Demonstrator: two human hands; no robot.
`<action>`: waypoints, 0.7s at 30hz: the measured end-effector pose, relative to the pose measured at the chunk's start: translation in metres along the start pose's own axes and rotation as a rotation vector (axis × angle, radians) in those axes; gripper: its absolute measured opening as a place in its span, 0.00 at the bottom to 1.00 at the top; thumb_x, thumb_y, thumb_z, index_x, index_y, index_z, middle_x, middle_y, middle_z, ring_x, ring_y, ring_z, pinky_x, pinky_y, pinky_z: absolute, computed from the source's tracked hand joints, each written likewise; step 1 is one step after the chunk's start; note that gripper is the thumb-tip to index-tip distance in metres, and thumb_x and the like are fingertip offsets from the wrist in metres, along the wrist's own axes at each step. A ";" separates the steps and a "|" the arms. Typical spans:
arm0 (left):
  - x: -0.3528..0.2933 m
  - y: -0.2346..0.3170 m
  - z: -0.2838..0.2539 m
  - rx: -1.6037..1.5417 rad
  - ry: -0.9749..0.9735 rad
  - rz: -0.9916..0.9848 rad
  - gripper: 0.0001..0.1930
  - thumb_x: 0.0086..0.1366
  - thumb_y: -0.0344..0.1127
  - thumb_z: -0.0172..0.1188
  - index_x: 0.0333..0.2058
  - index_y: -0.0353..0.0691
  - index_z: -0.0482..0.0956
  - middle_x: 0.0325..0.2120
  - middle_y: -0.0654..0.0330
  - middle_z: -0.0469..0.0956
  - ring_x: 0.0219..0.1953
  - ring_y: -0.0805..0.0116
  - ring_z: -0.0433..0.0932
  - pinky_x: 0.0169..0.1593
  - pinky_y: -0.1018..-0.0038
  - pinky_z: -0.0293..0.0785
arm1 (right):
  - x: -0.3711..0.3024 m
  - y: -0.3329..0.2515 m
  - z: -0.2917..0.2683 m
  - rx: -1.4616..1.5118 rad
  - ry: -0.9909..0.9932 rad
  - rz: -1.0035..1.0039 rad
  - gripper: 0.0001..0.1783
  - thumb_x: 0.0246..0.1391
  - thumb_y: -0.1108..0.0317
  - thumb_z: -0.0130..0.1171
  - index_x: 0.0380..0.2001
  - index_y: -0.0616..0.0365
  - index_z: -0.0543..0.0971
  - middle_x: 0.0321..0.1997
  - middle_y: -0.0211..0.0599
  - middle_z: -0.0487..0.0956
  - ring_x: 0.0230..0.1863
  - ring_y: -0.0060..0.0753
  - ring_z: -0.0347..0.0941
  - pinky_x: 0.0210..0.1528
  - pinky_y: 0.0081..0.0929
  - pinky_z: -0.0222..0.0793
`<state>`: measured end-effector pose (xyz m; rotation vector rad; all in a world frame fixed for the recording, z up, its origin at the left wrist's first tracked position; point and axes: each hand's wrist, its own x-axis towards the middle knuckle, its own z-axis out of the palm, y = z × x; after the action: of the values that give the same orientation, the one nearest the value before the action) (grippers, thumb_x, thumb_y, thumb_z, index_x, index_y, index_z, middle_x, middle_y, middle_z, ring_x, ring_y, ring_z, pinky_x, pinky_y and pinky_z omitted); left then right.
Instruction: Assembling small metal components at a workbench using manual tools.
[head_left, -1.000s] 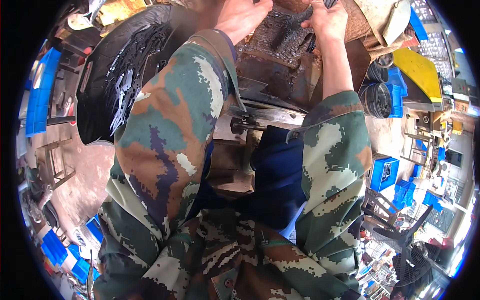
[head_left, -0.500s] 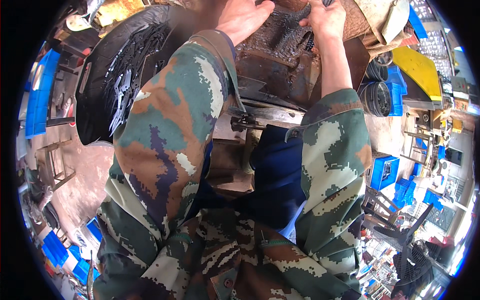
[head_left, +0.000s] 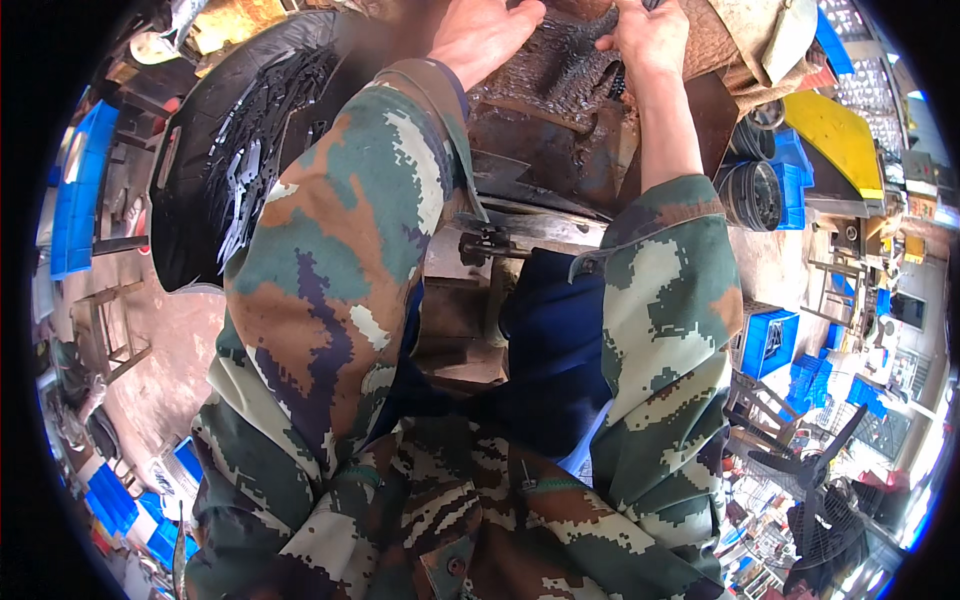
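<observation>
My left hand (head_left: 485, 38) is at the upper edge, fingers curled toward the right and partly cut off by the picture's edge. Whatever it grips there cannot be made out. To its right, my right hand (head_left: 652, 42) is closed, thumb bent inward, with a small dark piece (head_left: 652, 4) showing at its fingers. Between and below the hands lies a dark, oily, grimy machine bed (head_left: 560, 75). Rusty brown metal plates (head_left: 560, 150) extend toward me.
A black tray (head_left: 185, 215) at left holds a heap of thin dark metal strips (head_left: 245, 175). Brown cloth (head_left: 715, 40) drapes at upper right. Round dark containers (head_left: 750, 195), blue bins (head_left: 768, 343) and a yellow panel (head_left: 830, 140) stand right. A fan (head_left: 815, 480) is at lower right.
My left hand and sleeve have shifted very slightly to the left. My right hand stays nearly where it was.
</observation>
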<state>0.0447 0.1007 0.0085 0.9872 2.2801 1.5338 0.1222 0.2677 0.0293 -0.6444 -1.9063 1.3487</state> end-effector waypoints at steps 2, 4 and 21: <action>0.001 0.001 0.001 0.003 -0.031 -0.028 0.24 0.67 0.43 0.55 0.52 0.27 0.75 0.48 0.39 0.78 0.54 0.45 0.75 0.56 0.62 0.69 | 0.000 0.000 -0.002 0.000 -0.003 0.005 0.12 0.62 0.64 0.61 0.41 0.60 0.73 0.29 0.33 0.79 0.11 0.24 0.66 0.11 0.23 0.65; 0.000 -0.005 0.001 0.026 0.033 0.020 0.23 0.66 0.43 0.55 0.50 0.28 0.76 0.46 0.40 0.79 0.53 0.45 0.76 0.54 0.61 0.70 | -0.001 -0.003 0.002 -0.017 -0.012 0.003 0.11 0.62 0.64 0.61 0.40 0.60 0.73 0.29 0.34 0.79 0.11 0.25 0.66 0.11 0.23 0.65; 0.001 -0.005 0.005 0.043 0.048 0.023 0.21 0.66 0.41 0.54 0.47 0.27 0.77 0.42 0.39 0.80 0.49 0.45 0.78 0.51 0.61 0.71 | 0.000 0.001 0.002 0.004 -0.020 -0.024 0.11 0.62 0.64 0.60 0.39 0.59 0.73 0.29 0.33 0.79 0.12 0.24 0.67 0.10 0.23 0.65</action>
<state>0.0441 0.1040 0.0017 1.0018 2.3514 1.5405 0.1201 0.2670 0.0279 -0.6062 -1.9210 1.3485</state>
